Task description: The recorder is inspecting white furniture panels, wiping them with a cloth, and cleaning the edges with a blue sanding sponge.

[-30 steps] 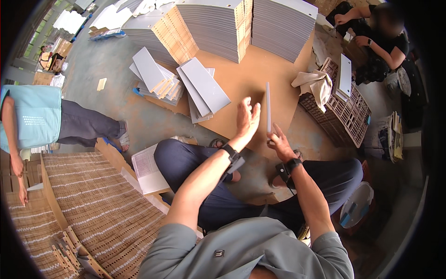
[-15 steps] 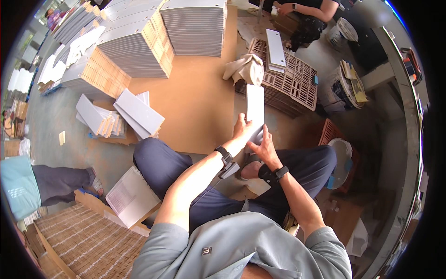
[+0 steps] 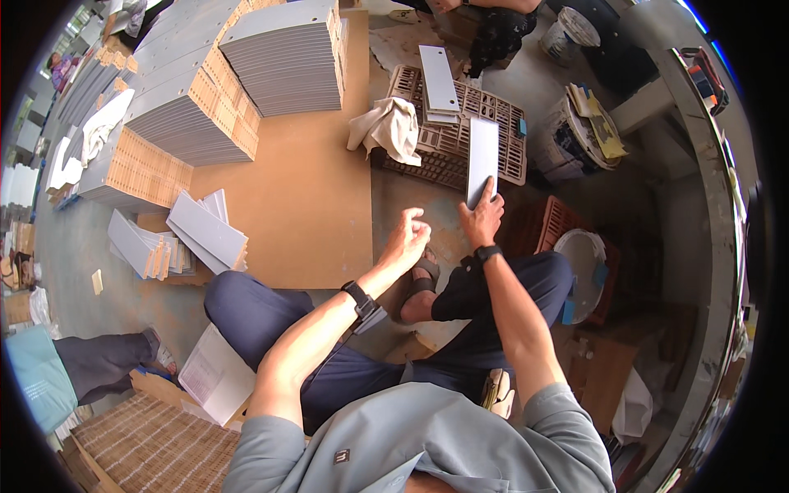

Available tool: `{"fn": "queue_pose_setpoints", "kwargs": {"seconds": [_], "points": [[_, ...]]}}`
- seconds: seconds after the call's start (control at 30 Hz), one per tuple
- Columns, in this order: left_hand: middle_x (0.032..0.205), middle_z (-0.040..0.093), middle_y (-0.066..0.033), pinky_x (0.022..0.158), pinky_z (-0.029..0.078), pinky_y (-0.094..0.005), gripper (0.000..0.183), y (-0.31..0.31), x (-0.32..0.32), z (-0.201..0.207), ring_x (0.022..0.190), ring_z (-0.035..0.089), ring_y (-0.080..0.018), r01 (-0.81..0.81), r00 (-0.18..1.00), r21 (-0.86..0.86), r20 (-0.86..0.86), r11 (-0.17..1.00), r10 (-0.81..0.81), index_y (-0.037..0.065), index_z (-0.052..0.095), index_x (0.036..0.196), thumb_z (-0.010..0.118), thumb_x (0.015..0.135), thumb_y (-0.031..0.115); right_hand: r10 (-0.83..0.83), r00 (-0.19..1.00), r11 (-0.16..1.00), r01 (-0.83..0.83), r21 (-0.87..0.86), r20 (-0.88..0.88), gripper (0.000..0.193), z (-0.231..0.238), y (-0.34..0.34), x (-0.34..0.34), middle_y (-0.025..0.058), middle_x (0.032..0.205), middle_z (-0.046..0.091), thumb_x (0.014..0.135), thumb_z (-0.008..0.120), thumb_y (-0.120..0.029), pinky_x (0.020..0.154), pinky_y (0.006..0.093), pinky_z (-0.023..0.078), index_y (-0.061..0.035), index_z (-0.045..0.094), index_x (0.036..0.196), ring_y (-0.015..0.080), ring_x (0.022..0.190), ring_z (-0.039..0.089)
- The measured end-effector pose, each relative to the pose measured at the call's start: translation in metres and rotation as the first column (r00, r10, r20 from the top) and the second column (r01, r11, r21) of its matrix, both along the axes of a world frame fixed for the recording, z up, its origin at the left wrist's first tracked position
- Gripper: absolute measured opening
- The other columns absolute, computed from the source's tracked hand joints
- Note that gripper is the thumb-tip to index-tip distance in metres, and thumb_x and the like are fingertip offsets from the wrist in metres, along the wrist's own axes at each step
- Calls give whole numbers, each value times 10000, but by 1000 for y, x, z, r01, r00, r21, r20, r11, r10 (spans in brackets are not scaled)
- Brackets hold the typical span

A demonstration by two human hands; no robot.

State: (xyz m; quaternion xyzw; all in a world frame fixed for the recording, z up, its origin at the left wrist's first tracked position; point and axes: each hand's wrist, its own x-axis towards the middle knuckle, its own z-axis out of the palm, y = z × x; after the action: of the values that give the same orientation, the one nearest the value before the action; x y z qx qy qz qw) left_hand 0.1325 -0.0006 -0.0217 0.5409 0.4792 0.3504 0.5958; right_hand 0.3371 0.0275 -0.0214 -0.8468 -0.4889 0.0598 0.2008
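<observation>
My right hand (image 3: pixel 484 218) grips the lower end of a narrow pale grey board (image 3: pixel 483 156), fingers along one side and thumb at the other. The board points away from me, its far end over the edge of a brown plastic crate (image 3: pixel 514 131). To the left of it my left hand (image 3: pixel 407 237) is off the board, fingers loosely bent and apart, with nothing visible in it. On the crate lie a couple of similar boards (image 3: pixel 440 82) with a hole near the end, and a bunched cream cloth (image 3: pixel 386 131) hangs at its left corner.
Tall stacks of grey boards (image 3: pixel 283 62) stand on a brown sheet (image 3: pixel 316 197) at the left. Loose boards (image 3: pixel 205 234) lie nearer my knee. Buckets (image 3: pixel 567 135) and a red crate (image 3: pixel 560 220) stand at the right. A co-worker (image 3: pixel 501 25) sits beyond the crate; another person's leg (image 3: pixel 107 357) is at left.
My left hand has let go of the board and drawn back to the left. My right hand has carried the board rightward. The view has shifted too.
</observation>
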Motion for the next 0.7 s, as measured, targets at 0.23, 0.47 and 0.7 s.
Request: {"fn": "queue_pose_setpoints", "kwargs": {"seconds": [0.23, 0.47, 0.7], "points": [[1002, 696, -148, 776, 544, -406, 474, -18, -26, -45, 863, 681, -283, 25, 981, -34, -190, 999, -31, 32, 429, 1332, 617, 933, 205, -37, 998, 987, 27, -159, -57, 998, -23, 17, 19, 312, 1362, 390, 759, 739, -421, 966, 542, 465, -173, 213, 1571, 479, 1182, 493], [921, 695, -117, 734, 545, -399, 380, -25, -13, -24, 797, 679, -280, -47, 970, 100, -232, 994, 70, 74, 462, 1259, 618, 932, 185, 62, 913, 997, -71, -8, -403, 932, -33, 24, 56, 336, 1217, 502, 785, 749, -436, 919, 494, 481, -87, 315, 1532, 449, 1093, 556], [981, 624, -147, 857, 462, -471, 195, -10, -118, 53, 957, 597, -348, -512, 647, 633, -161, 581, 745, 60, 514, 1115, 570, 931, 95, 607, 714, 793, -575, 204, -349, 883, 25, 24, -131, 272, 1264, 470, 781, 787, -248, 978, 441, 456, -110, 337, 1528, 395, 1139, 519]]}}
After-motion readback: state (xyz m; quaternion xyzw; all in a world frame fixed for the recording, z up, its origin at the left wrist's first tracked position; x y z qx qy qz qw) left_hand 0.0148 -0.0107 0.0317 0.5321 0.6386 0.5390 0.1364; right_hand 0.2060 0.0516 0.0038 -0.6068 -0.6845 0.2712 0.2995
